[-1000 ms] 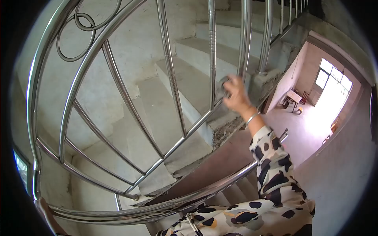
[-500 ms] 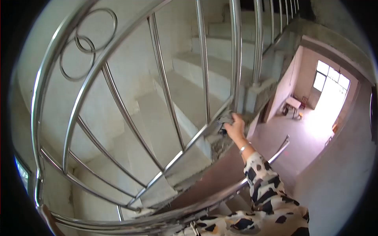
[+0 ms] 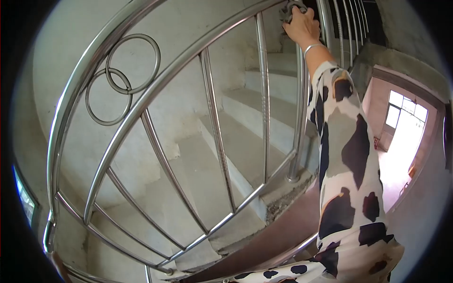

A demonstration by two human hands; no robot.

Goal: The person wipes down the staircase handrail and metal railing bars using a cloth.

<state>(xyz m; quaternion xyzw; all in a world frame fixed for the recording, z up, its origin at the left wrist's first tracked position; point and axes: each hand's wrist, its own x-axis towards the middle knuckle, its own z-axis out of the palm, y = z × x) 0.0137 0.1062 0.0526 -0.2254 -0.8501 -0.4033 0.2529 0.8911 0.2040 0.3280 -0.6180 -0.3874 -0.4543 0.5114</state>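
Observation:
My right hand (image 3: 303, 26) is raised to the top of the view, its fingers closed over a crumpled grey cloth (image 3: 289, 12). It presses the cloth against the upper end of the curved stainless steel railing (image 3: 207, 41), beside a thick upright post (image 3: 325, 23). A bracelet circles the wrist, and the arm wears a loose cream sleeve with dark patches (image 3: 347, 141). Thin steel balusters (image 3: 217, 132) run from the curved rail to a sloping lower bar (image 3: 245, 200). Two interlocked steel rings (image 3: 109, 96) sit between the outer and inner rails. My left hand does not show.
Bare concrete stairs (image 3: 250, 127) climb behind the railing, with a rough broken edge (image 3: 288, 200) at the side. To the right, a lower room opens toward a bright window and doorway (image 3: 401, 127). A plain wall (image 3: 184, 80) stands behind the stairs.
My right hand has moved up with the cloth, from the low end of the sloping bar to the top of the curved rail. The view has shifted slightly.

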